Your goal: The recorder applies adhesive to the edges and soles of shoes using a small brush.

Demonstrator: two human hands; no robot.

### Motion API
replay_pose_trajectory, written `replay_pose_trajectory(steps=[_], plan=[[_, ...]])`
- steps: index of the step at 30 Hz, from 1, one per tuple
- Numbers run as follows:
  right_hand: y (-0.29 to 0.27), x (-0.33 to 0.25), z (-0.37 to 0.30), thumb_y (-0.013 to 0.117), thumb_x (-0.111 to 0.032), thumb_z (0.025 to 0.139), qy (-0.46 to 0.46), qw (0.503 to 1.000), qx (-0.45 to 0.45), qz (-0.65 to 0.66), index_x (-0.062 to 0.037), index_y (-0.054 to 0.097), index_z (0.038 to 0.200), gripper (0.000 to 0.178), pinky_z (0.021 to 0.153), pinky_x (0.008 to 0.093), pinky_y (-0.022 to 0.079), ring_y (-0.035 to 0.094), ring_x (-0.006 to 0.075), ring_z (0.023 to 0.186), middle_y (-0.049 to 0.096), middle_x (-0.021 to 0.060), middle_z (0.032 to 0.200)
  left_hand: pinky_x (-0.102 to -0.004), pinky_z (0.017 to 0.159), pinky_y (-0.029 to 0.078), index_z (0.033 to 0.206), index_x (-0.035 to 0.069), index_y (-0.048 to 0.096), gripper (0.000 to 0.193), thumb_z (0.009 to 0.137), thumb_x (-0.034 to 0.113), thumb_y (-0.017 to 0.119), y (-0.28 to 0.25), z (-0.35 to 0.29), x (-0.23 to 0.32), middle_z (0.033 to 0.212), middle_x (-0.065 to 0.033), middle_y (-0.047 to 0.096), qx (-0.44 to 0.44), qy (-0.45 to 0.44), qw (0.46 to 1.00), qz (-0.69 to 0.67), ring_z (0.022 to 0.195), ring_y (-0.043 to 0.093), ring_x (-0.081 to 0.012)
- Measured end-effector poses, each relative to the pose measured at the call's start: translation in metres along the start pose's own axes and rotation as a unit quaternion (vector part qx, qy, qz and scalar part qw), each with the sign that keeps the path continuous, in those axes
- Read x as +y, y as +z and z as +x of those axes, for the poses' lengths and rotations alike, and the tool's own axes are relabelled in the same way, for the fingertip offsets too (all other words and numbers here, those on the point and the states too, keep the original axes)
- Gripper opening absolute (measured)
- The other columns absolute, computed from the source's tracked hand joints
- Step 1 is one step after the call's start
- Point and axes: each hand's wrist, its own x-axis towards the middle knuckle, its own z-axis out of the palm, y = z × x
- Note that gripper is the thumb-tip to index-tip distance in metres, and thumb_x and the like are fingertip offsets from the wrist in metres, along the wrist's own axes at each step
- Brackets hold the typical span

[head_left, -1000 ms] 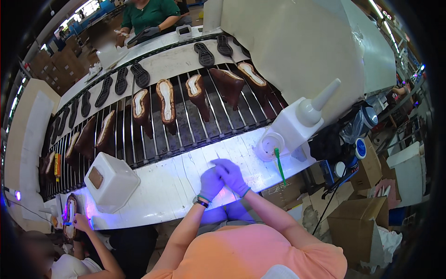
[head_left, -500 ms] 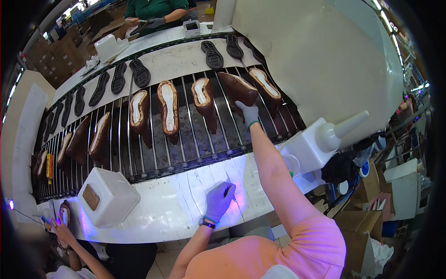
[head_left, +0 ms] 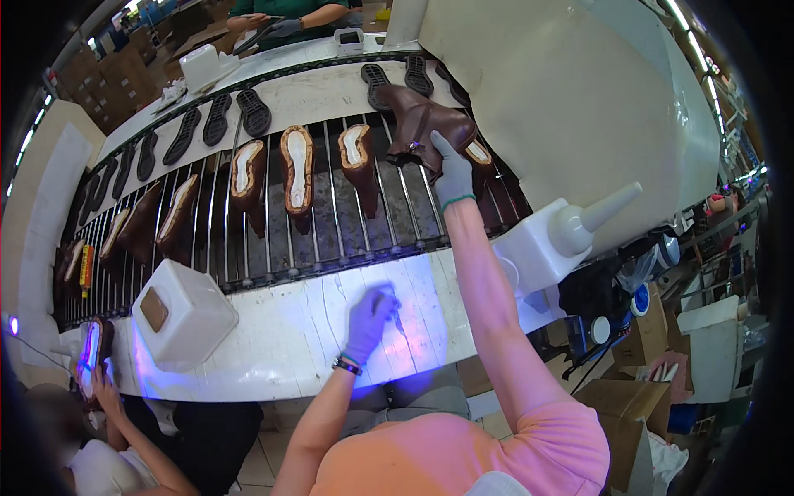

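Gripping a brown boot (head_left: 426, 124) by its upper, the gloved fingers (head_left: 442, 153) of the right hand (head_left: 453, 175) are clamped on the leather, and the boot sits lifted and tilted above the far end of the barred conveyor (head_left: 331, 227), just beside another upturned shoe (head_left: 480, 157). That arm stretches forward from the lower edge over the white bench (head_left: 281, 331). The left hand (head_left: 370, 318), in a purple glove, rests low over the bench in a patch of violet light; its fingers curl together round a thin dark tool (head_left: 395, 318) whose tip points down at the bench top, though what kind of tool it is cannot be told. A dark band (head_left: 347, 365) circles that wrist. To the left on the bench stands a white box (head_left: 184, 314) with a brown square on its face. To the right stands a white bottle (head_left: 562, 236) with a cone nozzle, tilted toward the right. On the bars lie rows of brown shoes, soles up with pale insides, such as the middle shoe (head_left: 298, 169); behind them black soles (head_left: 219, 120) lie on a pale belt. At the lower left another person's hand (head_left: 103, 384) holds a lit phone (head_left: 89, 351). At the top a person in green (head_left: 289, 12) works at the far side.
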Motion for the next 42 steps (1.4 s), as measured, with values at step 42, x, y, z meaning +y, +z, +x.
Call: replay_pose_trajectory(steps=[42], plan=[[-0.142,-0.140,-0.248,0.071,-0.027,0.081,-0.096,0.401,-0.019,-0.911,-0.0111,0.072,0.095,0.021,0.071,0.0418,0.051,0.067,0.0343,0.079,0.069,0.0131,0.086,-0.0412,0.110,0.029,0.144,0.000,0.038,0.061,0.096,0.028,0.061,-0.018,-0.176,-0.006,0.144,-0.0139,0.045,0.220,-0.016,0.942,0.253,0.129,0.042,-0.0298]])
